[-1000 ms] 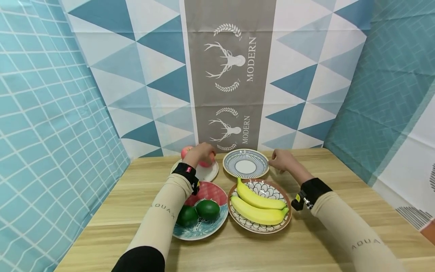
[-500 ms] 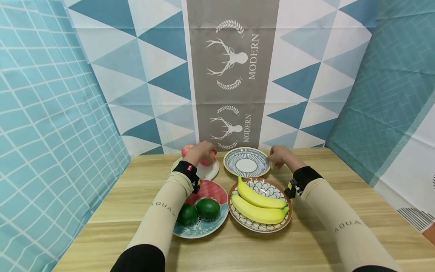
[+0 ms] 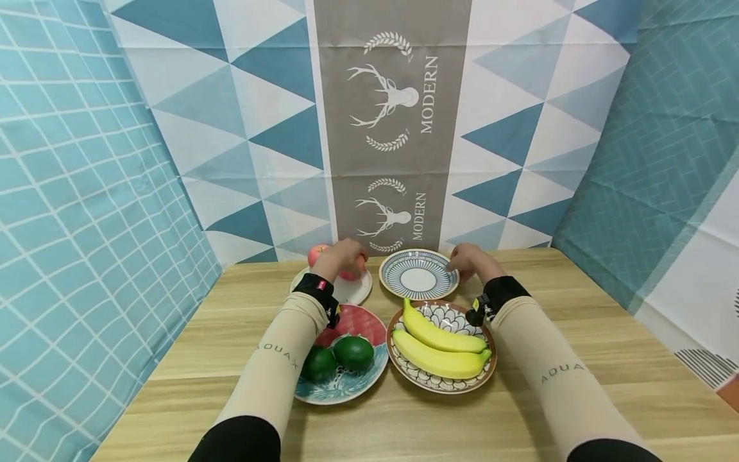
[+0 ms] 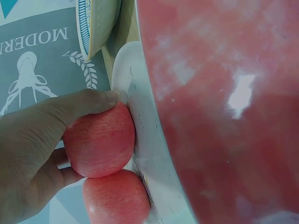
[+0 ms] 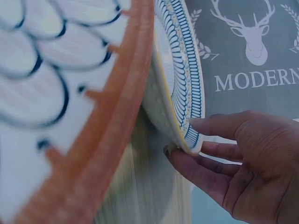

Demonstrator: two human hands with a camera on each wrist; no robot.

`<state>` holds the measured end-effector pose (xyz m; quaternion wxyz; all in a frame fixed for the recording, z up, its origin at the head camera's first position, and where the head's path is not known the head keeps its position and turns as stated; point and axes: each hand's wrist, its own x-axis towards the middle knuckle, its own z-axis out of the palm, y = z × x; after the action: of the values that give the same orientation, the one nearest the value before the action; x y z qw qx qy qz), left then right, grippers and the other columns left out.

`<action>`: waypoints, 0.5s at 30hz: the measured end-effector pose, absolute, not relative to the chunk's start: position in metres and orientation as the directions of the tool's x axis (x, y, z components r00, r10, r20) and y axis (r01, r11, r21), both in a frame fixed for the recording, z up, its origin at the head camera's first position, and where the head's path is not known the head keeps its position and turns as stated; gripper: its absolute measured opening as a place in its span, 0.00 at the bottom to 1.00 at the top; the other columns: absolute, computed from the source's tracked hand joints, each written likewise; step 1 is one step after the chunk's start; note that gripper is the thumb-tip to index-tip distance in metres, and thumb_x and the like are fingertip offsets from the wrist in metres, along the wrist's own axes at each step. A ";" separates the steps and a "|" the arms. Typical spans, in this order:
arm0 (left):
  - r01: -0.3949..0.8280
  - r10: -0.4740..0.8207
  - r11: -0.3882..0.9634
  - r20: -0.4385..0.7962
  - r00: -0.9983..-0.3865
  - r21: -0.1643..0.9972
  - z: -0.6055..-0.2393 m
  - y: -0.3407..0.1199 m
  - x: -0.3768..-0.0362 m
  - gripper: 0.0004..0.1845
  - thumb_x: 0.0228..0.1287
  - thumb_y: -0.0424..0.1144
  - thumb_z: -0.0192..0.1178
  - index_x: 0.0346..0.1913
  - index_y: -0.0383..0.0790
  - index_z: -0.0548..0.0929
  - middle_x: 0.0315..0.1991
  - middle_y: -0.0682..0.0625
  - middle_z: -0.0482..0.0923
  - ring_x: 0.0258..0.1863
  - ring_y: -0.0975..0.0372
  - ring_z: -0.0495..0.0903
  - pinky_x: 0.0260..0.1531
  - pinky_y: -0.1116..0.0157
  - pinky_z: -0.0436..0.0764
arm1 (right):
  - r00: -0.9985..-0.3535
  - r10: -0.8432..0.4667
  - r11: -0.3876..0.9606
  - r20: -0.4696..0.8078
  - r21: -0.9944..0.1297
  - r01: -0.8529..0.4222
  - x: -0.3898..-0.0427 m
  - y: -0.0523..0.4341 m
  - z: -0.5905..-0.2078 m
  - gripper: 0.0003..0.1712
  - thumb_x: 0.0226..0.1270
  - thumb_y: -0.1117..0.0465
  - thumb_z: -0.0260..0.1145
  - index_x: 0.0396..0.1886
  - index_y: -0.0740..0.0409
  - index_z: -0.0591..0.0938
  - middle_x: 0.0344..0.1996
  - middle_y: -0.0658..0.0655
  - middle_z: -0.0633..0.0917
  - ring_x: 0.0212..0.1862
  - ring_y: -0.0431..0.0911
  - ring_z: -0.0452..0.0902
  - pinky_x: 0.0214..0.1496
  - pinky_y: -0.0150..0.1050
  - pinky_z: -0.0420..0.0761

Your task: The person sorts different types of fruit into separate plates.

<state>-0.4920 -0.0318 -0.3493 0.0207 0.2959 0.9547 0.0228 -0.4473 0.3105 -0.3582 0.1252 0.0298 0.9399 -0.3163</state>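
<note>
Apple (image 4: pixel 99 142) first: my left hand (image 3: pixel 340 258) has it gripped, thumb over the top and fingers curled underneath, on the small white plate (image 3: pixel 352 292) at the back left of the wooden table (image 3: pixel 577 333). A second apple (image 4: pixel 117 198) sits right against it on that plate, touching. My right hand (image 3: pixel 470 262) pinches the right rim of the blue-striped plate (image 3: pixel 404 264), thumb on top and fingertips (image 5: pixel 175 156) tucked below the edge; the wrist view shows that edge just clear of the wood. Nearer to me, two bananas (image 3: pixel 439 350) lie side by side on the brown-rimmed patterned plate (image 3: pixel 439 385), just beside my right sleeve. Left of that, two green fruits (image 3: pixel 337 358) rest on the red-and-blue plate (image 3: pixel 358 324), partly under my left forearm. Patterned cloth (image 3: pixel 392 128) hangs behind the table.
</note>
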 end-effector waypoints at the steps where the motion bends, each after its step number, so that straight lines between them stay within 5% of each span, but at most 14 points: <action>1: 0.564 0.566 0.824 -0.026 -0.824 0.056 -0.349 -0.032 -0.492 0.26 0.54 0.36 0.74 0.59 0.43 0.88 0.57 0.44 0.83 0.56 0.51 0.79 0.57 0.54 0.80 | -0.965 -0.015 0.792 -0.262 -0.592 0.148 -0.447 0.310 -0.358 0.23 0.74 0.62 0.66 0.60 0.75 0.76 0.50 0.70 0.81 0.34 0.49 0.87 0.39 0.42 0.89; 8: 0.558 0.560 0.827 -0.015 -0.828 0.063 -0.349 -0.033 -0.491 0.26 0.53 0.36 0.76 0.58 0.43 0.88 0.56 0.44 0.84 0.56 0.51 0.80 0.56 0.54 0.80 | -0.951 0.021 0.758 -0.309 -0.615 0.216 -0.451 0.307 -0.359 0.26 0.74 0.64 0.65 0.66 0.76 0.75 0.56 0.72 0.81 0.41 0.51 0.87 0.42 0.41 0.89; 15: 0.558 0.560 0.827 -0.022 -0.828 0.068 -0.349 -0.033 -0.489 0.25 0.54 0.36 0.75 0.58 0.42 0.88 0.56 0.45 0.84 0.55 0.51 0.80 0.57 0.54 0.80 | -0.938 0.038 0.699 -0.343 -0.662 0.271 -0.457 0.313 -0.369 0.23 0.75 0.63 0.66 0.64 0.73 0.78 0.50 0.67 0.83 0.37 0.49 0.86 0.41 0.39 0.87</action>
<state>-0.4893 -0.0328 -0.3485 0.0205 0.2924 0.9556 0.0292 -0.4573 0.3135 -0.3693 0.1536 0.0848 0.9087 -0.3788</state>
